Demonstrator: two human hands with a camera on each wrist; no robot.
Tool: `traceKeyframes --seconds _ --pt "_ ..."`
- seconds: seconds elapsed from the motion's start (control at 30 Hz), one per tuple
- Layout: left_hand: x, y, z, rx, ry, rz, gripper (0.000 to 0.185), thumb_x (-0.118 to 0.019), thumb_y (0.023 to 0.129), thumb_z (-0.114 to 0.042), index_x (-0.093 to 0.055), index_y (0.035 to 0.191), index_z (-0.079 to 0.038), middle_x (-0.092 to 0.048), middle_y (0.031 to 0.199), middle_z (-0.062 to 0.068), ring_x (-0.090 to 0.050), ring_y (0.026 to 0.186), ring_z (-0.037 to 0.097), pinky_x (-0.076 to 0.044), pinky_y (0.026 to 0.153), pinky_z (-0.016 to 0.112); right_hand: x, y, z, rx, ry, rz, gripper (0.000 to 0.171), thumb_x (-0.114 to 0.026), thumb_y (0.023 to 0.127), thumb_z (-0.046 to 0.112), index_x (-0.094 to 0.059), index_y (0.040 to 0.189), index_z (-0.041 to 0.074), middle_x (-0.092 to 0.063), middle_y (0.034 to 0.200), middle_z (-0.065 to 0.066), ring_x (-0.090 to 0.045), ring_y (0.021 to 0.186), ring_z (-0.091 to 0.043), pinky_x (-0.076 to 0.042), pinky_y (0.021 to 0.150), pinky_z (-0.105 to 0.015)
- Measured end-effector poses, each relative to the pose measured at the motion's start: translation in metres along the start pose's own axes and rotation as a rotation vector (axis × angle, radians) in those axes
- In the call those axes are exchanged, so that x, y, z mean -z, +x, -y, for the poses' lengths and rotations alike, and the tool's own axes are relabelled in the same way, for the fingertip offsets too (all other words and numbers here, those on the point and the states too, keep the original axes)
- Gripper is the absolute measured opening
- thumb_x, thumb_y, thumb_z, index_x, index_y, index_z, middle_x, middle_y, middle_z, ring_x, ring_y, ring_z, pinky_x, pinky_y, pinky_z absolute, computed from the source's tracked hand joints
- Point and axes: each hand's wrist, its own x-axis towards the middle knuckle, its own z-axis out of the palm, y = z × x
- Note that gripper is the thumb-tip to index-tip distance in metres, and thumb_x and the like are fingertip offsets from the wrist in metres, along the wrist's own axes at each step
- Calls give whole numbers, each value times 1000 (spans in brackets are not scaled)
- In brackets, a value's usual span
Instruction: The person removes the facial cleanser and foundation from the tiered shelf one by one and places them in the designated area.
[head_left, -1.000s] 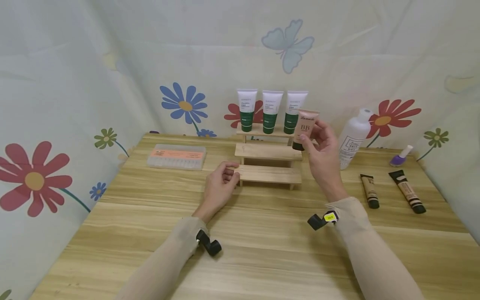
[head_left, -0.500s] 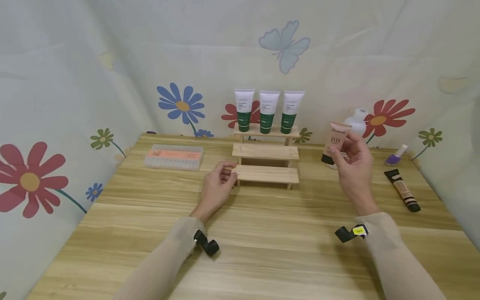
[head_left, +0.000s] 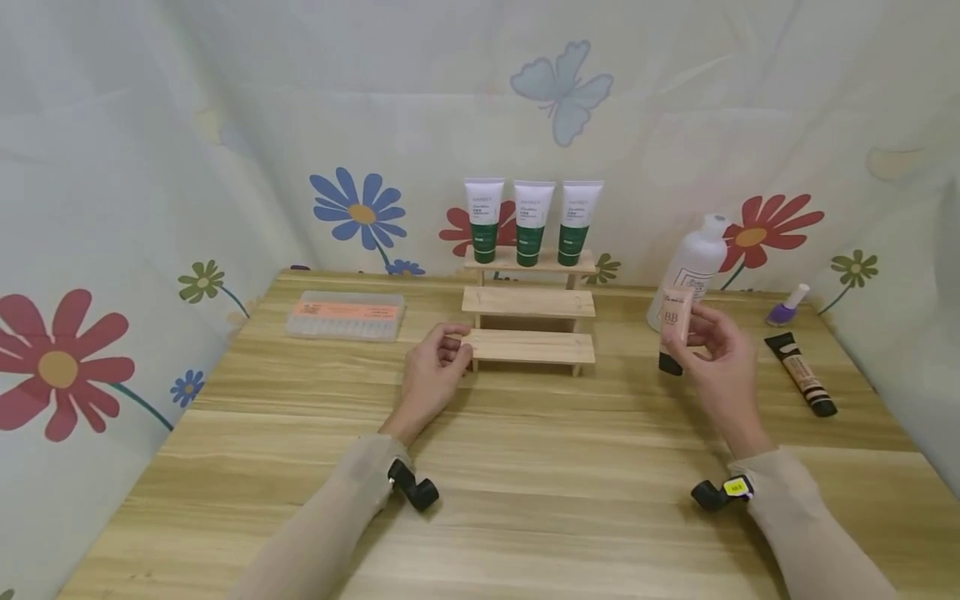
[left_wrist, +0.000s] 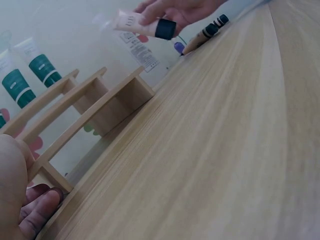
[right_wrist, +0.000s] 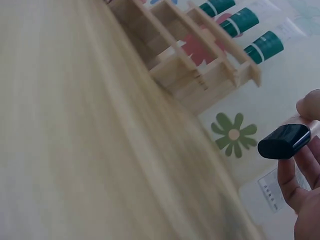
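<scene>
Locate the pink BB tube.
Head view: the pink BB tube is right of the wooden stand, in the right hand, in front of the white bottle.

- BB tube (head_left: pixel 678 307): soft pink, black cap (head_left: pixel 670 365)
- stand (head_left: pixel 528 302): plain light wood
- three tubes (head_left: pixel 530 223): white over green
- counter (head_left: pixel 487 483): streaky yellowish-brown grain
- backdrop (head_left: pixel 435 100): off-white, big ol' red and blue flowers (head_left: pixel 363 214)

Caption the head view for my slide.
Right hand holds a pink tube; left hand grips a wooden rack, three green-and-white tubes standing on top.
</scene>
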Motion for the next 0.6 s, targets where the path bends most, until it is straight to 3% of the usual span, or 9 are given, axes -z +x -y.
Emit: traceKeyframes --seconds 0.23,0.6 --pt "0 -2 -2 14 6 -3 24 -70 109 -19 -74 132 -16 -77 104 7 -73 85 20 -60 74 26 -2 -8 -19 1 -56 11 51 -85 100 11 -68 147 1 -68 112 0 -66 87 -5 -55 76 -10" --pt "0 -1 -3 9 -12 -4 24 -70 109 -17 -73 132 -14 -77 104 8 -73 85 20 -60 74 25 -5 -9 -31 -11 -115 46 50 -86 99 14 -69 144 -3 -71 107 -11 -65 88 -2 -53 77 -9"
